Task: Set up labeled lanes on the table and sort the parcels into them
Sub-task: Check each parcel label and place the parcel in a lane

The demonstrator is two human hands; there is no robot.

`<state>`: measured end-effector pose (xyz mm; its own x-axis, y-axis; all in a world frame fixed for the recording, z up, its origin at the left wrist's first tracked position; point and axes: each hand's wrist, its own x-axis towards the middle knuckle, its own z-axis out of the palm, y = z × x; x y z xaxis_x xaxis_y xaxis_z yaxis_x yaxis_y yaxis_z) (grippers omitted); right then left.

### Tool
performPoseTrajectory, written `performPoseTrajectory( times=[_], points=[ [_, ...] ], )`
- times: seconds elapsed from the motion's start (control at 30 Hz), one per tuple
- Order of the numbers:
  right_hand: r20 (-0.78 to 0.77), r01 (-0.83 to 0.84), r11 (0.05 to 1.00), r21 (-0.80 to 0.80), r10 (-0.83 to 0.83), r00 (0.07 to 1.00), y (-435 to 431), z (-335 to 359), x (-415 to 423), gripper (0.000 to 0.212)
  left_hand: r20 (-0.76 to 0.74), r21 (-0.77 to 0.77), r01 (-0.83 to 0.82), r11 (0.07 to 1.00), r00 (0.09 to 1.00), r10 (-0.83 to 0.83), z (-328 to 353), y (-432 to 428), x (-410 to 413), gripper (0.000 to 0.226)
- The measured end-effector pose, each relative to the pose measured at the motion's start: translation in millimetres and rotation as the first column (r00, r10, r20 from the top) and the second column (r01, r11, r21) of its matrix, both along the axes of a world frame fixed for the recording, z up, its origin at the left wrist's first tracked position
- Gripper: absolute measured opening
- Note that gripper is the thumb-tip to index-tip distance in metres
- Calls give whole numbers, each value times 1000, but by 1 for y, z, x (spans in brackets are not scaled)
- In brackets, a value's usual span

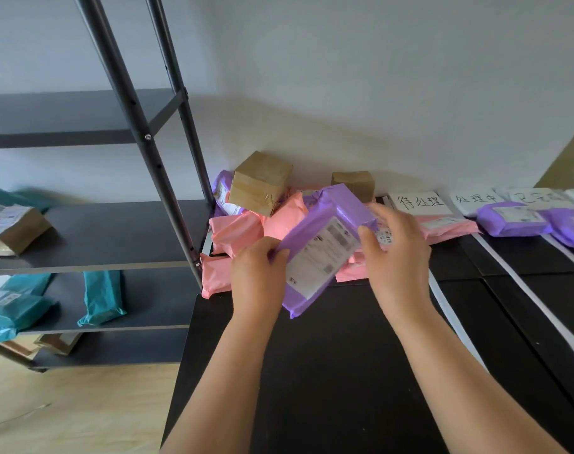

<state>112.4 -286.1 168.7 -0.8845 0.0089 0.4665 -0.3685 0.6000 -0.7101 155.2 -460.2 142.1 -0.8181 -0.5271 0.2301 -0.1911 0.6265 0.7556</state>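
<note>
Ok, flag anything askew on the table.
The larger cardboard box sits tilted atop the heap of mailers, and one pink mailer lies at the table's left edge. The left hand and right hand hold a purple mailer.

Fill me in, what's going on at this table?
A person holds a purple parcel label-up in both hands over the black table. The left hand grips its near end, the right hand its far end. Pink mailers and brown boxes are piled behind. To the right, white tape strips and handwritten labels mark lanes; two purple mailers lie there.

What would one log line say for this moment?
left hand: grips purple parcel | right hand: at its far end, grip unclear | lane labels: laid out
</note>
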Motion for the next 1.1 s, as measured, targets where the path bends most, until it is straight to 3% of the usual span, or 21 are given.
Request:
performPoseTrajectory(
  times=[0.17, 0.27, 0.37, 0.47, 0.7, 0.9, 1.0, 1.1],
  points=[
    [315, -24, 984, -177, 79, 946, -2, -5, -3, 35, -16, 447, -63, 892, 997, 78, 7, -5, 0, 12],
    [380, -78, 968, -238, 167, 910, -10, -11, -3, 38, -61, 626, -32, 780, 994, 89, 13, -4, 5, 14],
    [383, -128, 975, -183, 190, 904, -15, -10, -2, 40, -109, 719, 39, 694, 992, 57, 19, -1, 12, 14],
    [338, -152, 971, -186, 209, 918, -15, -5, 0, 32, -141, 761, 102, 641, 990, 10, 24, -1, 17, 13],
    [236, -122, 920, -373, 221, 946, -6, 12, 8, 7, -192, 706, 192, 682, 978, -76, 38, -3, 23, 18],
    [188, -147, 895, -421, 245, 951, -1, 24, 18, 14, -303, 720, 235, 652, 953, -8, 61, -5, 31, 8],
    [177, -170, 878, -447, 273, 946, 0, 27, 23, 15, -332, 694, 227, 684, 943, 24, 70, -3, 37, 13],
    [175, -185, 846, -500, 308, 935, -1, 33, 26, 10, -361, 720, 234, 653, 930, 65, 77, -2, 40, 12]
  ],
)
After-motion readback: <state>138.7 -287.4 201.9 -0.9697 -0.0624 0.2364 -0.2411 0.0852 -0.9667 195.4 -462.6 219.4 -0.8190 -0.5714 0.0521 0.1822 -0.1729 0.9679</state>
